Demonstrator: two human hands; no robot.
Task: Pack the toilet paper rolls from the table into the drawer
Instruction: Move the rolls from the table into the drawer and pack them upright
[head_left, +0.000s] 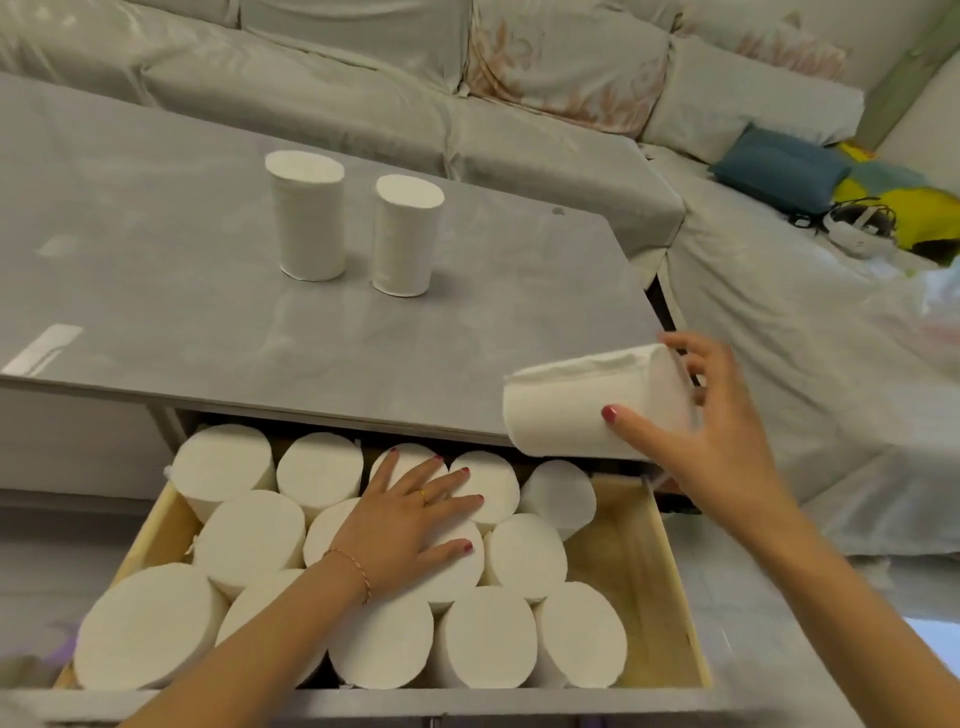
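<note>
The wooden drawer (631, 561) stands pulled out under the grey table (182, 291). Several white toilet paper rolls (249, 535) stand upright in it, packed close, with a bare strip along its right side. My left hand (410, 519) lies flat, fingers spread, on the tops of the middle rolls. My right hand (711, 441) grips one roll (582, 410) held on its side above the drawer's back right corner, at the table's front edge. Two more rolls stand upright on the table, one on the left (309, 223) and one on the right (405, 239).
A pale covered sofa (519, 104) wraps around the table at the back and right. On its right part lie a blue cushion (779, 169), yellow fabric (914, 208) and a white headset (857, 228). The drawer's grey front panel (467, 706) runs along the bottom.
</note>
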